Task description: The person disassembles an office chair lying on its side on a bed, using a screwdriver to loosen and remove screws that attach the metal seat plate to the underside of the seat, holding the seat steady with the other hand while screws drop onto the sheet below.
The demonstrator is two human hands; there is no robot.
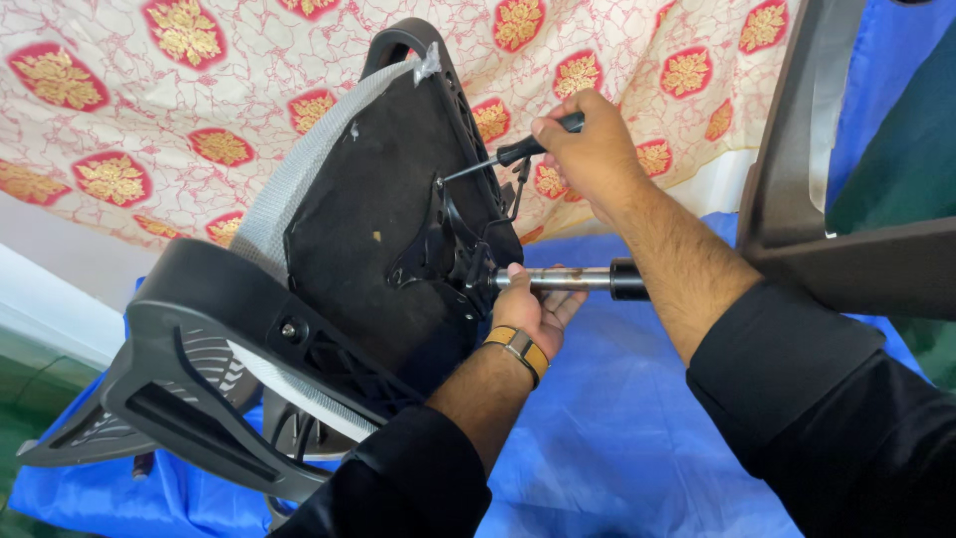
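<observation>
Right hand: the right hand (590, 149) is raised above the chair's underside, its fingers (558, 128) pressed together around the black handle of a slim screwdriver with a thin metal shaft (498, 159).
Screwdriver: it runs down and to the left out of the fist; the handle's end shows just past the fingers at upper right, and the tip meets the black metal mechanism plate (448, 244) under the seat.
Left hand: the left hand (533, 309), with a tan strap on the wrist, sits below the right one, fingers curled up around the silver steel gas-lift cylinder (558, 280) near where it enters the mechanism.
Cylinder: it lies level, pointing right, crossing over the top of the left palm; its black end collar is clear of the fingers and just beside the right forearm.
Chair: a black office chair with a grey mesh back and black plastic armrest (199, 349) lies tipped over, seat bottom facing the camera.
Underneath: shiny blue cloth (617, 448) covers the surface below.
Behind: a cream cloth printed with red and gold medallions (199, 80) hangs at the back.
Right edge: a second dark chair part (846, 259) reaches into view.
</observation>
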